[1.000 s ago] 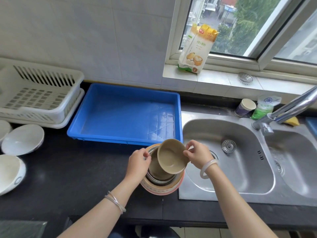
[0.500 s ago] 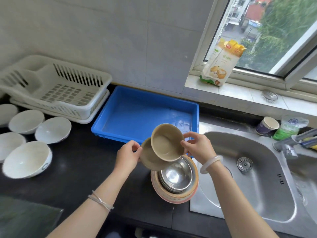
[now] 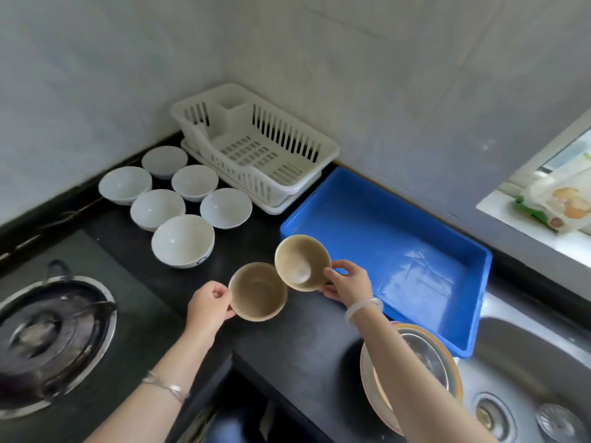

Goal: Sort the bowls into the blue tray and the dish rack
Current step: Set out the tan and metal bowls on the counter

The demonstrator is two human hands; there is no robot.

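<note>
Both hands are busy, each pinching one tan bowl by its rim so the two can go to separate places. Her left hand closes thumb over the near-left edge of the lower tan bowl, held fairly level above the dark desk. Her right hand grips the right rim of the upper tan bowl, tipped toward the camera and hovering at the near-left corner of the blue tray, its rim overlapping the other bowl's.

That tray is empty, lying between the sink on the right and the white dish rack, also empty, farther left. Six white bowls sit upright in a cluster on the desk left of the rack, apparently waiting their turn. A stack of larger bowls stands near the sink's edge, partly hidden by the right forearm. Sorting looks barely begun.
</note>
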